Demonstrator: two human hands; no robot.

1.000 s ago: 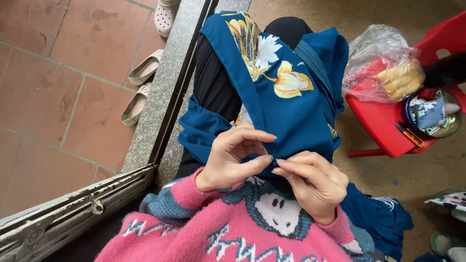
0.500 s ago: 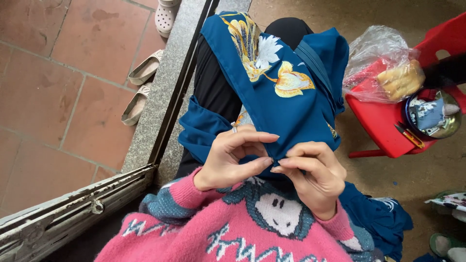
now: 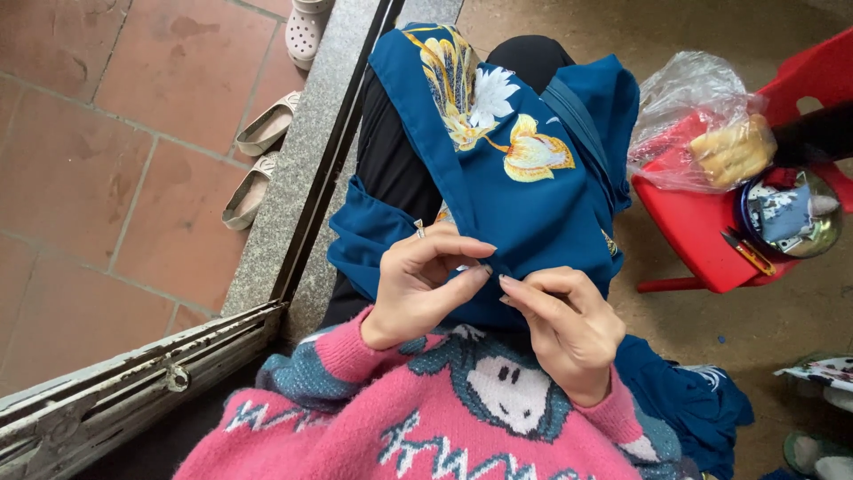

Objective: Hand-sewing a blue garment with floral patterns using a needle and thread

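- Left hand [image 3: 418,284] is pinching the near edge of the blue cloth [image 3: 533,204], fingers closed on it.
- Right hand [image 3: 564,324] is gripping the same edge just beside, fingertips touching the left's.
- The cloth, embroidered with flowers, is lying over the lap.
- A red stool [image 3: 702,231] is standing to the right, carrying a plastic bag [image 3: 702,116].

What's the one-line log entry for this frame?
left hand: pinching blue embroidered cloth edge | right hand: pinching same edge, fingertips meeting | cloth: draped over lap | nearby: red stool, plastic bag
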